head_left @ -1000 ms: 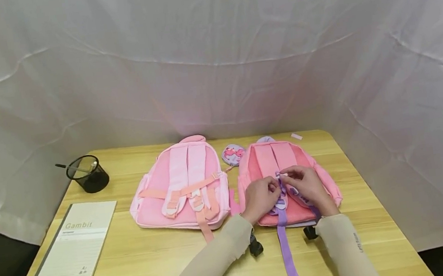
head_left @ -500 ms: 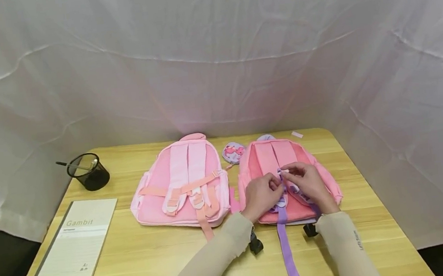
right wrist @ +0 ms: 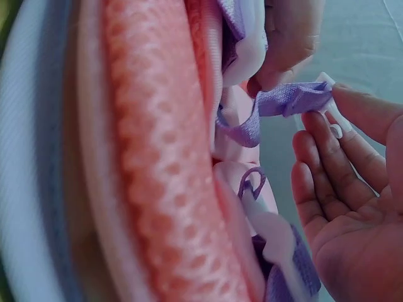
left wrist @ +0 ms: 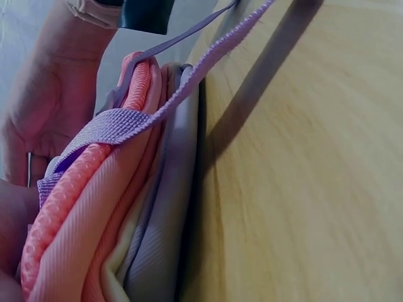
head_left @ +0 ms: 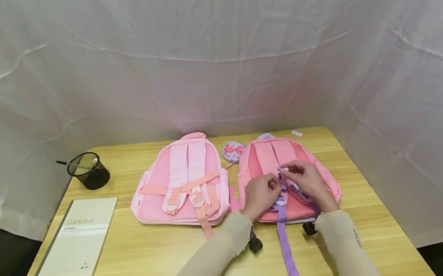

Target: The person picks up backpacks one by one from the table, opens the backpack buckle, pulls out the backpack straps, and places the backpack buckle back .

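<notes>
A pink backpack (head_left: 325,175) lies with its shoulder straps upward on the table's right half. Over its lower back, my right hand (head_left: 307,182) pinches a small white plastic buckle (right wrist: 334,108) between thumb and fingers. Purple webbing (right wrist: 291,99) runs from this buckle toward the backpack. My left hand (head_left: 261,193) is at the left of the buckle, its curled fingers gripping the purple webbing close by. A long purple strap tail (head_left: 286,249) hangs over the backpack's lower edge onto the table. Below, another white buckle (right wrist: 277,242) with purple webbing rests against the backpack.
A lighter pink backpack (head_left: 179,183) with orange straps lies to the left. A small round pouch (head_left: 233,151) sits between the backpacks' tops. Further left are a notebook (head_left: 78,238) and a black mesh pen cup (head_left: 95,176). A small pale slip (head_left: 296,133) lies at the back right.
The head view has shifted very slightly. Both hands stay at the same spot on the right backpack, with only tiny finger movements.
</notes>
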{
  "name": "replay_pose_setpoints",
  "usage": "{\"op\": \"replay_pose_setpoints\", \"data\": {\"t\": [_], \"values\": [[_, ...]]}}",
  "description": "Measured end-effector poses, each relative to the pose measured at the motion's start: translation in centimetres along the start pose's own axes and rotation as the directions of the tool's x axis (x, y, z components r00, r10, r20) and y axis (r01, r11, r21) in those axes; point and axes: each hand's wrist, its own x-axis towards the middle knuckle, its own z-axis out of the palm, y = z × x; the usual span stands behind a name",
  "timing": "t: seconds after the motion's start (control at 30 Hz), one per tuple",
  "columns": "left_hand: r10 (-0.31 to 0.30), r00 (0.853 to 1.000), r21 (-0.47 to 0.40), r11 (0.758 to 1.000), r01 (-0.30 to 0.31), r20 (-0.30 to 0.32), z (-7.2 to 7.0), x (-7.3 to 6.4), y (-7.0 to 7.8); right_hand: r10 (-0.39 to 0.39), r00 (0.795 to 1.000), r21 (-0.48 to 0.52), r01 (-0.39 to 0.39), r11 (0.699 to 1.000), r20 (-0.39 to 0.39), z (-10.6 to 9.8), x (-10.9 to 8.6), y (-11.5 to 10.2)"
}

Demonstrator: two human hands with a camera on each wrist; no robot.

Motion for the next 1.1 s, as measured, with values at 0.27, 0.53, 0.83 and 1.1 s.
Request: {"op": "replay_pose_setpoints", "data": {"t": [0.27,0.53,0.83,1.1], "values": [[0.021,0.999,0.003,1.0,-0.021,0.028,0.0,0.0,-0.2,-0.017,1.0,-0.036,0.016,0.999,-0.023,0.0,0.1,-0.4],[0.026,0.999,0.005,1.0,-0.026,0.018,0.0,-0.2,-0.4,-0.036,0.999,-0.003,0.036,0.999,0.02,-0.6,-0.1,0.3],[0.011,1.0,-0.007,1.0,-0.01,0.021,0.2,0.0,-0.5,0.006,1.0,0.01,-0.007,1.0,0.01,-1.6,-0.2,0.2],[-0.024,1.0,-0.2,0.979,0.025,0.009,-0.2,-0.1,-0.7,0.017,1.0,-0.032,-0.017,0.999,-0.012,-1.9,-0.4,0.3]]}}
